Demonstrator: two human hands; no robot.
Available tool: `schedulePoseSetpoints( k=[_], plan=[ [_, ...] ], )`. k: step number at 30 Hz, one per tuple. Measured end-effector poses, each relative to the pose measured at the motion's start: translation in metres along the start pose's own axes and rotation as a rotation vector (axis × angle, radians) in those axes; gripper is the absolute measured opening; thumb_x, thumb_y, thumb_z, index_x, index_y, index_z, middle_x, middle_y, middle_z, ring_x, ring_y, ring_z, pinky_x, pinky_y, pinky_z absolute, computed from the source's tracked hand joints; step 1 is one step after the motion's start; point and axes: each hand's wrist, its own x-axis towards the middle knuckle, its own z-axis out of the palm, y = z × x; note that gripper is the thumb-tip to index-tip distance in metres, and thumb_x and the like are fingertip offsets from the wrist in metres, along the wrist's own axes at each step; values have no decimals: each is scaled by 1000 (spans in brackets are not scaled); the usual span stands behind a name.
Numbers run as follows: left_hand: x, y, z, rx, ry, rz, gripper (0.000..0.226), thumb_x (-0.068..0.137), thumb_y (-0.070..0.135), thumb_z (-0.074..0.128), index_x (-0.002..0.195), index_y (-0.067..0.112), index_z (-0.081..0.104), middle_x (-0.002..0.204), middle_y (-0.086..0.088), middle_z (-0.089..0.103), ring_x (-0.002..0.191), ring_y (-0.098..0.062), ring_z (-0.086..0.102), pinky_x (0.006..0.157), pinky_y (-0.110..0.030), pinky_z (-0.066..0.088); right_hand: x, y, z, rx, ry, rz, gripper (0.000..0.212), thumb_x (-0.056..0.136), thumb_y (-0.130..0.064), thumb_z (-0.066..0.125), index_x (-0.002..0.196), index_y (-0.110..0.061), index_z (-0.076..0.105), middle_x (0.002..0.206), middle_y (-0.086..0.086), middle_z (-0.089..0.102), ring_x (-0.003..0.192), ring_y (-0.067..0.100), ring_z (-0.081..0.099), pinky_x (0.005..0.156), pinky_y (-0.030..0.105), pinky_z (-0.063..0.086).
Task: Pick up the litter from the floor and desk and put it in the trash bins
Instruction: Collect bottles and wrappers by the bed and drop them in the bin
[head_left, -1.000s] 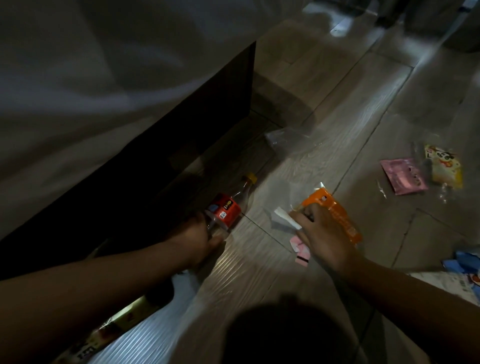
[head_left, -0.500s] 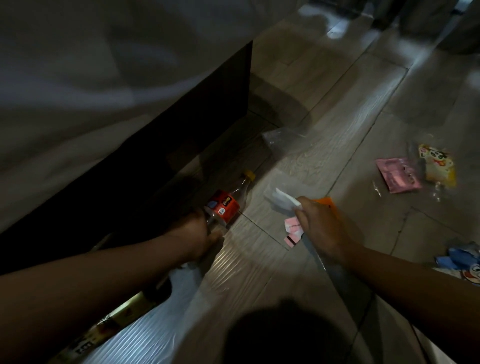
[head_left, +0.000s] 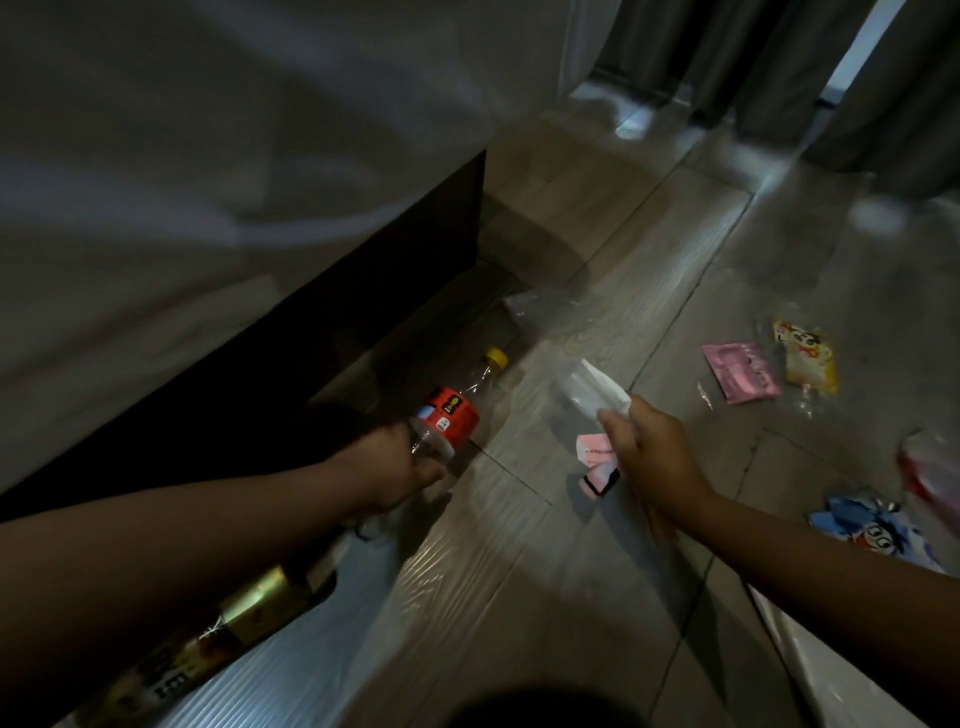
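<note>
Collecting floor litter, centre frame
Left hand (head_left: 395, 473) grips the bottle (head_left: 457, 415) at its base; it looks light, crushable, slick. Right hand (head_left: 649, 452) pinches flimsy wrappers (head_left: 592, 395).

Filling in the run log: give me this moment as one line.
left hand: grips bottle | right hand: holds white wrapper | floor: pink wrapper, yellow wrapper, blue wrapper

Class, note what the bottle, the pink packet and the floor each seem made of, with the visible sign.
Bottle: clear glossy plastic; see-through wall, red label wrapped round it.
Pink packet: probably plastic film; crinkled, with a faint sheen.
Floor: glossy wood-grain planks, laminate or tile, cannot tell which; streaked grain, straight seams, reflected light.
</note>
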Motion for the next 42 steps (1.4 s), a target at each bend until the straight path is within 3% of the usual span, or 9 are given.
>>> schedulePoseSetpoints(
  k=[4, 10, 15, 19, 22, 25, 29, 36, 42],
  plan=[
    [-2, -1, 4, 52, 7, -35, 66, 84, 57, 58, 129, 11, 44, 106, -2, 54, 85, -11, 48, 69, -23, 38, -12, 12, -6, 75, -24, 127, 24, 96, -25, 52, 74, -19, 58, 61, -2, 60, 53, 2, 59, 49, 20, 46],
    [-1, 5, 8, 56, 2, -28, 67, 83, 57, 58, 130, 12, 43, 108, -2, 55, 86, -12, 50, 67, -24, 39, -19, 40, -15, 129, 24, 471, 13, 93, -13, 58, 96, -2, 65, 86, 16, 69, 85, 33, 66, 69, 33, 51],
    [3, 7, 13, 30, -19, -24, 65, 82, 60, 58, 127, 16, 44, 111, -2, 55, 88, -13, 50, 70, -25, 39, -34, 59, -12, -31, -30, 504, 41, 90, -11, 61, 129, -8, 48, 92, 5, 62, 75, 12, 58, 57, 19, 40],
    [2, 4, 16, -20, -59, 26, 20, 84, 57, 57, 88, 41, 45, 104, 3, 48, 90, -12, 48, 67, -24, 38, -27, 64, -7, -120, -57, 526, 62, 84, -16, 72, 134, -1, 39, 115, 20, 62, 102, 34, 61, 76, 29, 42],
    [1, 6, 16, -20, -64, 25, 31, 84, 56, 56, 72, 43, 32, 96, 7, 41, 86, -10, 46, 60, -22, 34, -22, 64, -6, -130, -38, 534, 67, 82, -14, 74, 134, 0, 34, 115, 22, 61, 101, 35, 60, 72, 29, 43],
    [3, 5, 18, -47, -62, 10, 29, 84, 57, 56, 74, 37, 38, 93, 8, 41, 77, -6, 44, 55, -19, 31, -19, 66, -9, -76, -45, 547, 65, 83, -18, 73, 136, -3, 37, 115, 20, 61, 97, 30, 60, 64, 24, 43],
    [6, 3, 19, -78, -79, -22, 50, 81, 59, 58, 115, 25, 45, 99, 5, 47, 84, -10, 49, 61, -22, 36, -19, 65, -12, -52, -72, 534, 54, 89, -43, 61, 126, -5, 50, 108, 19, 65, 99, 33, 62, 84, 37, 49],
    [1, 17, 5, -118, -40, 80, 26, 86, 49, 59, 73, 39, 39, 85, 14, 36, 81, -6, 44, 59, -16, 32, -9, 41, -28, 4, 79, 481, 47, 91, -37, 61, 126, -6, 54, 114, 16, 64, 107, 33, 59, 90, 38, 46],
    [6, 59, -38, -77, 65, 145, 49, 83, 56, 59, 110, 15, 47, 93, 1, 51, 68, -5, 46, 54, -18, 33, 11, 4, -57, 109, 124, 428, 45, 87, -41, 64, 119, -10, 60, 108, 8, 67, 100, 26, 63, 86, 38, 49]
  ],
)
